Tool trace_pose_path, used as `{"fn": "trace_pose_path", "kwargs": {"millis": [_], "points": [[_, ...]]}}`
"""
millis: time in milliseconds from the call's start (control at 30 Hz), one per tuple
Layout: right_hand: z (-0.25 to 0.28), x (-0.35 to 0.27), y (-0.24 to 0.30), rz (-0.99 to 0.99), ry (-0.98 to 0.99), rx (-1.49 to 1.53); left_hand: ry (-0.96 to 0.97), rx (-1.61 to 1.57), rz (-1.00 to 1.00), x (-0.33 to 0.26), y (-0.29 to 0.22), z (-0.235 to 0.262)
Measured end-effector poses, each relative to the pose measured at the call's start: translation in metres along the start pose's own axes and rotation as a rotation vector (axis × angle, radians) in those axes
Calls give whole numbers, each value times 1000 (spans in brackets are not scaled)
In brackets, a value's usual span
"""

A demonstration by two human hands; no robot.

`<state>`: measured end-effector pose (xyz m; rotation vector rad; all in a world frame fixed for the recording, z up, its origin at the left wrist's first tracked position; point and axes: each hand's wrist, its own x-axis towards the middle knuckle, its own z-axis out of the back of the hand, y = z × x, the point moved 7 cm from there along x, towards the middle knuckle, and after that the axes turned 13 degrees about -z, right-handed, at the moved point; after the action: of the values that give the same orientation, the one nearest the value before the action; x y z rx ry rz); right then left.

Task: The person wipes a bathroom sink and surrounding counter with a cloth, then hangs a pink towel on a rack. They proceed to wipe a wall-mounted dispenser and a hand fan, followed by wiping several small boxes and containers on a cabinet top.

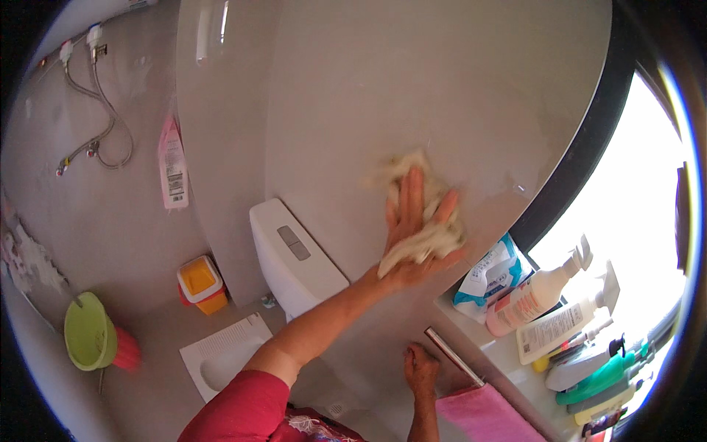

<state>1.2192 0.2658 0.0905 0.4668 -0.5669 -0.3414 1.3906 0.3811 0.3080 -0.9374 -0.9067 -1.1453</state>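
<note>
My left hand (412, 221) presses a cream-coloured cloth (427, 243) flat against the glossy grey-beige wall (353, 96). Its fingers lie over the cloth, and part of the cloth bunches across the back of the hand. The cloth's upper edge is blurred. Lower down, my right hand (420, 367) is curled into a loose fist, with nothing visible in it. It is beside the end of a metal towel rail (453, 355), seemingly apart from it. A pink towel (490, 416) hangs at that rail.
A white toilet cistern (276, 247) stands below the wall, near a squat pan (224, 353). Several bottles (552, 328) and a blue-white pack (492, 276) line the window ledge. Left are an orange bin (202, 286), a green basin (87, 331) and hanging hoses (103, 110).
</note>
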Motion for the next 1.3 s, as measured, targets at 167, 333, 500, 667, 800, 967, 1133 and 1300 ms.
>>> {"fn": "trace_pose_path", "kwargs": {"millis": [167,333,500,667,800,967,1133,1300], "points": [[-1,2,6,-40,68,1,75,0,96,-138,26,-45],[-2,2,4,6,89,-70,219,-32,291,-162,42,-66],[-6,5,3,-33,108,6,-36,-28,88,-64,30,-18],[-10,2,-6,-101,119,-67,-57,27,-128,59,6,26],[-7,2,2,-70,103,-68,-105,69,-231,121,9,52],[-4,-2,1,-59,86,-84,-348,107,-43,107,67,72],[-2,2,6,-64,95,-69,-405,-38,144,27,141,53],[6,1,7,-40,-47,36,-361,-192,428,-91,171,6]]}}
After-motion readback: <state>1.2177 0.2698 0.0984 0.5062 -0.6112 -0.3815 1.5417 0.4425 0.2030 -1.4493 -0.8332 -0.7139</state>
